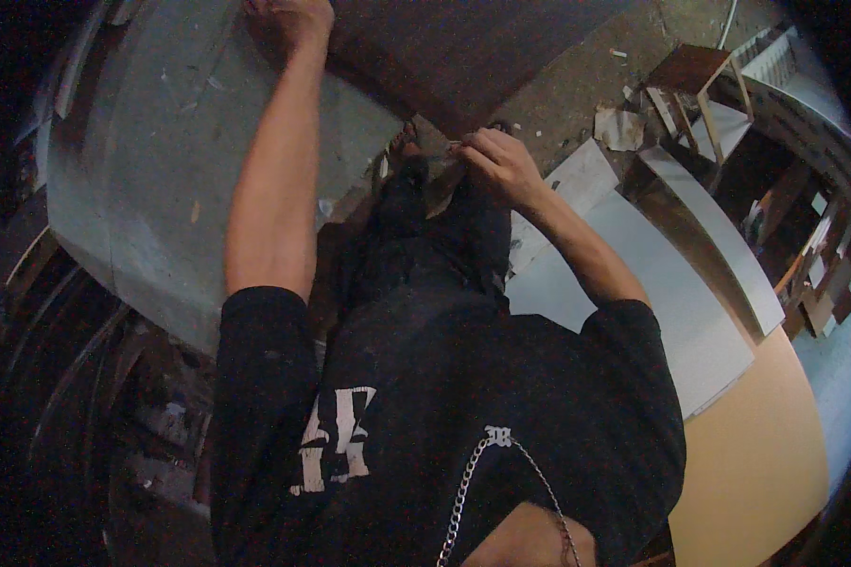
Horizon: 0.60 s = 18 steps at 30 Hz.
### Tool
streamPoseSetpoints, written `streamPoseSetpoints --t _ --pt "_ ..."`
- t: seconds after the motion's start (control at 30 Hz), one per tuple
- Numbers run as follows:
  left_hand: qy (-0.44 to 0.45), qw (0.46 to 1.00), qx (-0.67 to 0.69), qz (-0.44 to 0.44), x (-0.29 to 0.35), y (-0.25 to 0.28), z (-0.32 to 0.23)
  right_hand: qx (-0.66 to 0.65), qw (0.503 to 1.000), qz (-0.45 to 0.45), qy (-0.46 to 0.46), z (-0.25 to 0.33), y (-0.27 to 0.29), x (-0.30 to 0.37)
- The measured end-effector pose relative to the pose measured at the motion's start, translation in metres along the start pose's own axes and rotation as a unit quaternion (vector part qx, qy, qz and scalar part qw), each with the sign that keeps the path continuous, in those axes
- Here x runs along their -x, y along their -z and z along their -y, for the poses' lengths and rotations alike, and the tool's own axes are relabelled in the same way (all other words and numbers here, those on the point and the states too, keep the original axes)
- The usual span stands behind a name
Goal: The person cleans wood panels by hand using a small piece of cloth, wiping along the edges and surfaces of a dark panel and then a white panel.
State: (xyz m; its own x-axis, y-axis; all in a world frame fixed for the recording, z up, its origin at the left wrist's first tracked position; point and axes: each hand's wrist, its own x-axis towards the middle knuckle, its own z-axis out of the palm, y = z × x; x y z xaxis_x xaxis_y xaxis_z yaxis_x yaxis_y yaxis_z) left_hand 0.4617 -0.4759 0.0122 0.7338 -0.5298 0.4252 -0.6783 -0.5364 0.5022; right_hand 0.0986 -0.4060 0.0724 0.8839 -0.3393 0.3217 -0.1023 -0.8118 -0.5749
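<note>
A large dark brown panel [444, 57] reaches in from the top, one corner pointing toward me. My right hand [503, 163] is at that corner, its fingers curled and pressed together. Something thin and pale may be at the fingertips, too small to name. Out along the panel's left edge, my left arm is stretched far forward. My left hand [291, 13] is partly cut off by the top of the picture. Its visible fingers look bent in, and what they grip is hidden.
A grey sheet surface [151, 161] spreads on the left. On the right lie white boards [652, 293], a curved-looking white strip [719, 236] and a yellowish board [756, 454]. A small brown-topped wooden stand [695, 71] and offcuts [619, 128] are at the far right.
</note>
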Motion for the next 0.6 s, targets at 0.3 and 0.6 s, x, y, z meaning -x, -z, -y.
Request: streamPoseSetpoints --t 0.3,0.6 --pt "0.047 0.997 -0.031 0.060 -0.007 0.027 -0.031 0.036 0.997 0.037 -0.063 -0.004 0.006 0.009" --pt "0.048 0.992 -0.064 0.094 -0.005 0.040 -0.049 -0.073 0.981 -0.078 -0.165 0.013 0.019 0.001"
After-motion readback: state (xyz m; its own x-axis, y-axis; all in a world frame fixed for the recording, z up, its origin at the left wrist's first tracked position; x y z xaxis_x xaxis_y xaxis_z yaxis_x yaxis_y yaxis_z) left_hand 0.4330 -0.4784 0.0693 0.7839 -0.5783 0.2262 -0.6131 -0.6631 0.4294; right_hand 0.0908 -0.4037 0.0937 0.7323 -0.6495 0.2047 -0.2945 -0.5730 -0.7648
